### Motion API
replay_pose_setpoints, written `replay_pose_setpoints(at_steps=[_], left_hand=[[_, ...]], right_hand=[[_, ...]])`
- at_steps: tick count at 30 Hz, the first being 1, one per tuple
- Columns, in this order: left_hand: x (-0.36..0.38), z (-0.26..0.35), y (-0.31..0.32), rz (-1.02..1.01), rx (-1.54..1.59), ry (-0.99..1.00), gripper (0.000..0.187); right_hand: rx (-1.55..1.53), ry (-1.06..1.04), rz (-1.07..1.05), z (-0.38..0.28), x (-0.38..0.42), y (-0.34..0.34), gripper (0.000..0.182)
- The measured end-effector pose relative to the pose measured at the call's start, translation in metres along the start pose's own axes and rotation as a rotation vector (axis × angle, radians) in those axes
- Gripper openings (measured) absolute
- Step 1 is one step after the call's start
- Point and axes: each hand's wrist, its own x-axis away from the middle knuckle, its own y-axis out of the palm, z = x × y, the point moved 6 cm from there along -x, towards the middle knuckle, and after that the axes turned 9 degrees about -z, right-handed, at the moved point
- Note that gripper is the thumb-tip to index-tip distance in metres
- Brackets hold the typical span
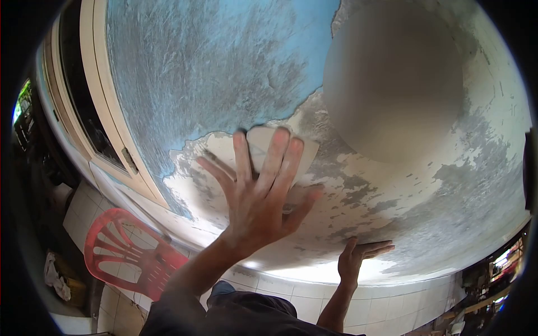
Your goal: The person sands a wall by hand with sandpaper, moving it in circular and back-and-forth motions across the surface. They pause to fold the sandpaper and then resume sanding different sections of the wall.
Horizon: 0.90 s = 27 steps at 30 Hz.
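Observation:
My left hand point(259, 199) is spread with its back toward me, pressing a pale sheet of sandpaper point(309, 154) flat against the wall point(224, 67). The sheet's rounded top edge shows between the fingers, and its right corner sticks out past them. Its underside is hidden. The sheet lies over bare, patchy plaster just below the ragged edge of the scuffed blue paint. Lower and to the right, my right hand point(350, 260) rests against the wall with fingers stretched out to the right and nothing in it.
A red plastic chair point(131, 252) stands on the tiled floor at lower left. A cream window frame point(103, 95) with a hinge borders the wall on the left. Cluttered items point(499, 274) sit at the far right. A blurred round patch covers part of the wall at upper right.

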Motion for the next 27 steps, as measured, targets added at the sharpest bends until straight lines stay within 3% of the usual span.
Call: replay_pose_setpoints(at_steps=[4, 18, 21, 27], left_hand=[[-0.022, -0.004, -0.022, -0.001, -0.077, 0.028, 0.079], [-0.002, -0.013, -0.008, 0.015, -0.058, -0.014, 0.072], [-0.018, -0.017, -0.013, 0.096, -0.142, 0.064, 0.067], [0.000, -0.019, -0.006, 0.007, -0.136, -0.031, 0.055]], right_hand=[[0.010, -0.004, 0.009, -0.001, 0.001, 0.001, 0.095], [0.020, 0.051, -0.022, -0.003, 0.001, 0.000, 0.094], [-0.025, 0.025, -0.009, -0.004, 0.002, 0.000, 0.095], [0.045, 0.008, -0.004, 0.004, -0.001, 0.003, 0.096]])
